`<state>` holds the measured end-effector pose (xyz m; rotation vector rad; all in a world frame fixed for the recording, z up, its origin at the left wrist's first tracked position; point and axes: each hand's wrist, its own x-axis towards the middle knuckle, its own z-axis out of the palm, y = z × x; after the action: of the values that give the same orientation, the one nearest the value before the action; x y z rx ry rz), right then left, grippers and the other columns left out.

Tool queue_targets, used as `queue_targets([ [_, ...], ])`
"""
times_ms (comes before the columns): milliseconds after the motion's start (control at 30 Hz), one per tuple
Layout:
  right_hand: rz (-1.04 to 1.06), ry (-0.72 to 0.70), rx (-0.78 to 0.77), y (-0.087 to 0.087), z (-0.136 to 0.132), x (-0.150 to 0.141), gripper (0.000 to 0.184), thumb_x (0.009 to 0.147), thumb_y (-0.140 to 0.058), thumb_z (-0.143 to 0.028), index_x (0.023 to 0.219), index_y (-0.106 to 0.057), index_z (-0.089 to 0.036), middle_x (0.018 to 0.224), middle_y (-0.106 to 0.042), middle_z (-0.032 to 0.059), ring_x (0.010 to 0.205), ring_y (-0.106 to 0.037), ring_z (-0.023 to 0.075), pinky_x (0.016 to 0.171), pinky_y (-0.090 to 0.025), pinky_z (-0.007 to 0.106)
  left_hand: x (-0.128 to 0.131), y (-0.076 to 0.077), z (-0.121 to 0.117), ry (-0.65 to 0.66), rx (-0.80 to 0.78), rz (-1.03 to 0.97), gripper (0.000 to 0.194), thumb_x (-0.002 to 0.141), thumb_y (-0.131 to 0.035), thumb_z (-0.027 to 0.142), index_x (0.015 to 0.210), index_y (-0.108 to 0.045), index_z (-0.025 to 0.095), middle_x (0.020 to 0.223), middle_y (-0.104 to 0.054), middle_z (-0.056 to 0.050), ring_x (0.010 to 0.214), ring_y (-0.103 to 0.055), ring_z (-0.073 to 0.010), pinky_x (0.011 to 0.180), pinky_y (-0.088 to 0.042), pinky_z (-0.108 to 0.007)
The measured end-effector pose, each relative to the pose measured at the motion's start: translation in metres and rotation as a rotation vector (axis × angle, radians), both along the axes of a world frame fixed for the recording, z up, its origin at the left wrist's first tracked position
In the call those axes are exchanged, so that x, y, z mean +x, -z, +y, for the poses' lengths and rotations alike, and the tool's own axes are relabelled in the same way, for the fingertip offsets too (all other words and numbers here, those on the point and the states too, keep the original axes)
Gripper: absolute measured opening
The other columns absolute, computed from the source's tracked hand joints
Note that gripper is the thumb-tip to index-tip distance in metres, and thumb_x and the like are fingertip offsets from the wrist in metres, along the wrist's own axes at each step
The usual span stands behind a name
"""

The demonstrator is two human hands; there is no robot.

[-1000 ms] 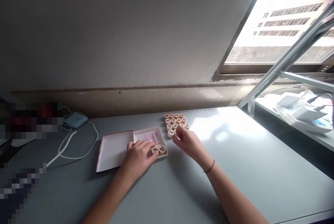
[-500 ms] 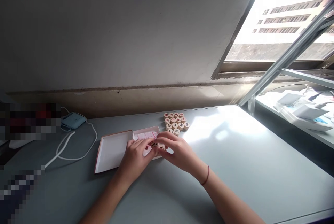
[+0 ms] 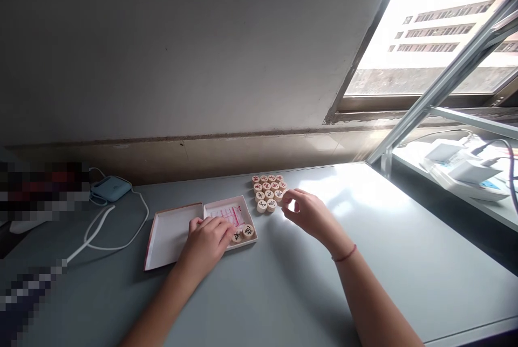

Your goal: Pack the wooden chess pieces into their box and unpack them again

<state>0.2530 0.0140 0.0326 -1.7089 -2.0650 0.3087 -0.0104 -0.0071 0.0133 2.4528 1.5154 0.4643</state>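
My left hand (image 3: 208, 244) rests over a shallow white box (image 3: 254, 238), fingers loosely bent and apart. Its thumb side touches a wooden xiangqi piece (image 3: 237, 236) with a black character. Beside that, another round piece (image 3: 248, 230) lies in the box's near right corner, on pink-lined paper (image 3: 230, 214). To the right, my right hand (image 3: 309, 216) is closed in a pinch at the right end of rows of xiangqi pieces (image 3: 267, 186) on the table. What its fingertips hold is hidden. The back rows bear red characters, the front ones black.
The box's open lid (image 3: 172, 239) lies to its left. Farther left are a blue power bank (image 3: 110, 189) and a looping white cable (image 3: 142, 196). A wall borders the table's (image 3: 259, 293) back edge. At right stands a metal frame (image 3: 421, 96) with white chargers (image 3: 471, 169) on a shelf.
My right hand has left the box and moved right to the rows of pieces. Two pieces now show in the box's near corner. The left hand has shifted slightly left.
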Motion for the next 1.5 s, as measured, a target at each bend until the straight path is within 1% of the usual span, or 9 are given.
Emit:
queue_targets([
  [100,-0.094,0.062,-0.107,0.005,0.001,0.005,0.010,0.076,-0.054,-0.015,0.078,-0.061,-0.022,0.077,-0.064,0.0015,0.062,-0.056,0.0132,0.056,-0.038,0.023,-0.002,0.001,0.000,-0.010,0.014,0.023,0.036,0.098,-0.033,0.031,0.084,-0.066,0.024,0.092,-0.070,-0.001,0.088,-0.058,-0.0166,0.087,-0.029,-0.038],
  [233,-0.119,0.108,-0.202,0.012,0.002,0.001,0.016,0.074,-0.054,-0.012,0.083,-0.061,-0.023,0.071,-0.065,-0.0003,0.062,-0.056,0.0136,0.053,-0.032,0.021,-0.004,0.002,-0.001,-0.030,0.052,0.032,0.036,0.097,-0.034,0.030,0.083,-0.067,0.024,0.094,-0.069,-0.002,0.091,-0.057,-0.0170,0.091,-0.027,-0.039],
  [400,-0.119,0.088,-0.234,0.012,0.003,0.000,0.009,0.077,-0.055,-0.015,0.077,-0.060,-0.023,0.072,-0.066,0.0004,0.061,-0.056,0.0131,0.053,-0.032,0.021,-0.003,0.003,-0.001,-0.051,0.045,0.054,0.032,0.096,-0.036,0.029,0.086,-0.066,0.025,0.096,-0.068,-0.001,0.092,-0.058,-0.0181,0.092,-0.026,-0.041],
  [500,-0.127,0.092,-0.250,0.013,0.005,0.002,0.008,0.080,-0.054,-0.019,0.079,-0.061,-0.022,0.074,-0.067,0.0010,0.061,-0.057,0.0132,0.054,-0.034,0.021,-0.001,0.001,0.000,-0.046,0.045,0.057,0.029,0.095,-0.038,0.029,0.089,-0.067,0.026,0.099,-0.068,-0.002,0.096,-0.058,-0.0194,0.090,-0.027,-0.041],
  [733,-0.119,0.091,-0.236,0.015,0.006,0.001,0.009,0.083,-0.053,-0.021,0.083,-0.062,-0.023,0.072,-0.067,0.0007,0.058,-0.057,0.0129,0.054,-0.035,0.021,0.005,-0.002,-0.004,0.010,0.025,0.006,0.024,0.092,-0.045,0.033,0.091,-0.068,0.026,0.094,-0.069,-0.003,0.090,-0.058,-0.0198,0.081,-0.033,-0.036],
  [900,-0.126,0.094,-0.222,0.013,0.004,0.001,0.011,0.085,-0.052,-0.027,0.084,-0.062,-0.023,0.069,-0.065,0.0008,0.059,-0.057,0.0141,0.054,-0.036,0.022,0.008,0.000,-0.006,-0.014,0.004,0.040,0.023,0.091,-0.047,0.034,0.096,-0.067,0.024,0.093,-0.069,-0.004,0.092,-0.059,-0.0223,0.081,-0.035,-0.036],
  [1067,-0.090,0.088,-0.183,0.010,0.003,0.002,0.014,0.085,-0.051,-0.032,0.085,-0.062,-0.023,0.070,-0.065,0.0022,0.059,-0.058,0.0155,0.055,-0.037,0.023,0.011,0.001,-0.007,-0.023,-0.024,0.024,0.021,0.090,-0.047,0.033,0.090,-0.066,0.024,0.094,-0.070,-0.002,0.094,-0.059,-0.0221,0.081,-0.034,-0.037],
  [1200,-0.075,0.086,-0.184,0.006,0.002,0.000,0.015,0.085,-0.050,-0.033,0.084,-0.061,-0.023,0.071,-0.066,0.0025,0.061,-0.058,0.0161,0.057,-0.038,0.024,0.012,0.000,-0.006,-0.041,-0.058,0.003,0.016,0.089,-0.049,0.030,0.087,-0.064,0.024,0.094,-0.070,-0.001,0.094,-0.060,-0.0212,0.082,-0.034,-0.036],
  [1500,-0.051,0.082,-0.179,0.005,0.002,0.002,0.019,0.086,-0.047,-0.033,0.083,-0.062,-0.022,0.071,-0.066,0.0032,0.059,-0.057,0.0154,0.056,-0.038,0.024,0.011,-0.002,-0.007,-0.011,-0.063,-0.063,0.014,0.088,-0.047,0.028,0.082,-0.058,0.023,0.083,-0.069,0.000,0.083,-0.061,-0.0181,0.082,-0.036,-0.034],
])
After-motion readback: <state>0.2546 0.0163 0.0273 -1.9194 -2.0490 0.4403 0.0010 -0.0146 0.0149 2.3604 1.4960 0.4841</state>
